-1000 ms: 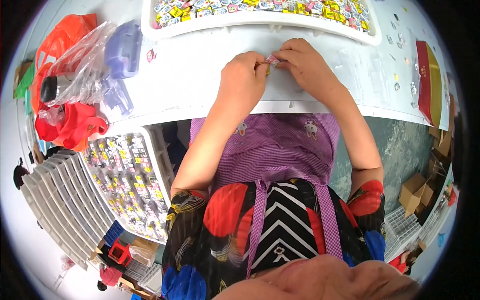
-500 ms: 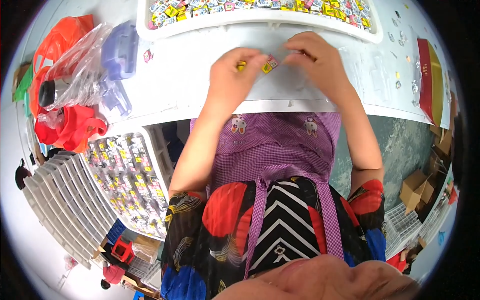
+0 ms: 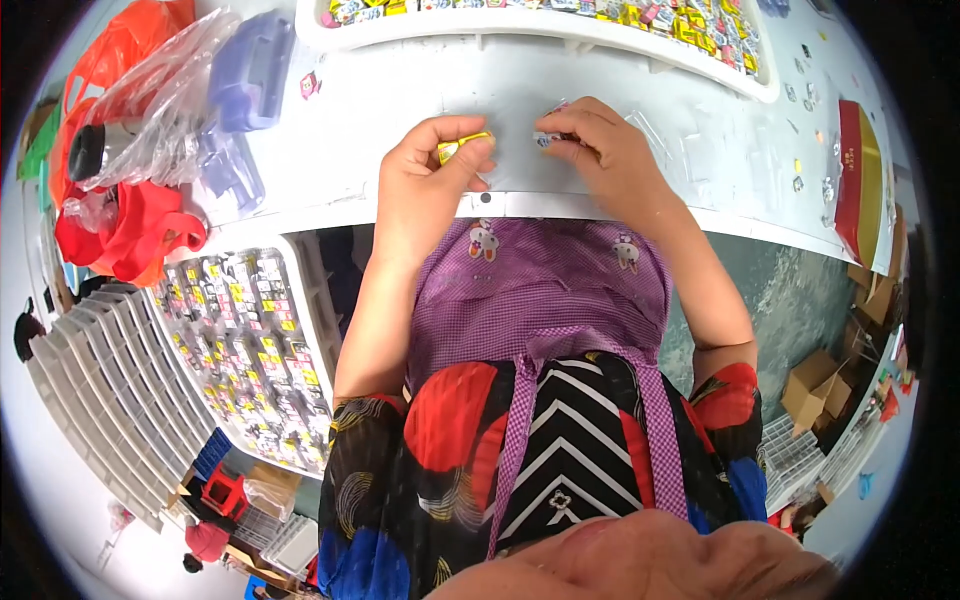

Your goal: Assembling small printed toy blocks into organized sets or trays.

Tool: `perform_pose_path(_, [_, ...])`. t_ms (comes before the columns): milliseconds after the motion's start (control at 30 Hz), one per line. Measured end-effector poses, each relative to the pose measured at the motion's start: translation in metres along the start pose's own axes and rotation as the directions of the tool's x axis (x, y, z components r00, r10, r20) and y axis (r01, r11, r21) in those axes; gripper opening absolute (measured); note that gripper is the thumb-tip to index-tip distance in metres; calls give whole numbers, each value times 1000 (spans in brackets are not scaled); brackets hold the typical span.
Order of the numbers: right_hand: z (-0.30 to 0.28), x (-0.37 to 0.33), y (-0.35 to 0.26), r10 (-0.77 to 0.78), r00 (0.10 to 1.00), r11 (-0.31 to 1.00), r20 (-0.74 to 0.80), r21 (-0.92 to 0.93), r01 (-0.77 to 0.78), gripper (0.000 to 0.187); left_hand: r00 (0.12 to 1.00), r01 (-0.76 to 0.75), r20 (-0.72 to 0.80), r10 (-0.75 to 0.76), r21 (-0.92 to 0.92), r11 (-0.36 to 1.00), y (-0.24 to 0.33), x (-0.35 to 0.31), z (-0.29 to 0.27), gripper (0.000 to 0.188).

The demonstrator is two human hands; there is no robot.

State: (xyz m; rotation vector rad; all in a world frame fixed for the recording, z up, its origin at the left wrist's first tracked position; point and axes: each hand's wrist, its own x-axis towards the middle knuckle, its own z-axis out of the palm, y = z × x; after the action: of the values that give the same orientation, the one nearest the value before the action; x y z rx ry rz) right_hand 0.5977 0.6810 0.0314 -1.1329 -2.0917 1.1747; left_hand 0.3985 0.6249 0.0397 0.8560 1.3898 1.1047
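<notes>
Two hands [image 3: 418, 180] [image 3: 620, 165], one tabletop tray [image 3: 480, 24] and one apron [image 3: 540, 285] show.

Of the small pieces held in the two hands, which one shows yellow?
The yellow piece, pinched in the left hand; the white-and-blue piece at the right hand's fingertips shows no clear yellow.

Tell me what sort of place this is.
Probably a handwork workshop: a white tray of small colourful pieces stands on the worktable, another filled tray sits lower at left, beside a stack of pale trays.

Yellow pc [image 3: 449, 151] — tilted, in L hand [image 3: 418, 190]; sm. white-blue pc [image 3: 543, 140] — in R hand [image 3: 618, 160], apart.
</notes>
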Motion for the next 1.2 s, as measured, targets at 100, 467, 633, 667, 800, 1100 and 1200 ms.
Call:
perform_pose_path(100, [16,-4,-4,-109,988,982,-109,-163,91,20,1000,30,-9,-29,28,999,-1,-8,3,20])
perform_pose_path(467, [-7,21,-1,-381,900,823,211,-366,434,26,965,-258,172,197,516,817,3,5,5,15])
perform_pose_path(633, [-5,24,6,-344,914,844,216,-355,402,28,920,-392,231,316,546,741,-1,7,15,13])
perform_pose_path(667, [-6,24,8,-365,909,831,200,-370,415,28,926,-376,232,297,561,738,-1,8,17,13])
perform_pose_path(800, [-6,13,7,-393,918,848,41,-369,380,29,938,-346,181,295,524,778,-3,6,19,11])
perform_pose_path(1100, [-4,-3,13,-304,952,834,45,-470,289,33,847,-495,264,462,709,502,-18,10,34,13])
perform_pose_path(1200, [-7,-3,11,-235,972,888,11,-404,219,33,800,-557,294,523,688,465,-22,7,35,24])
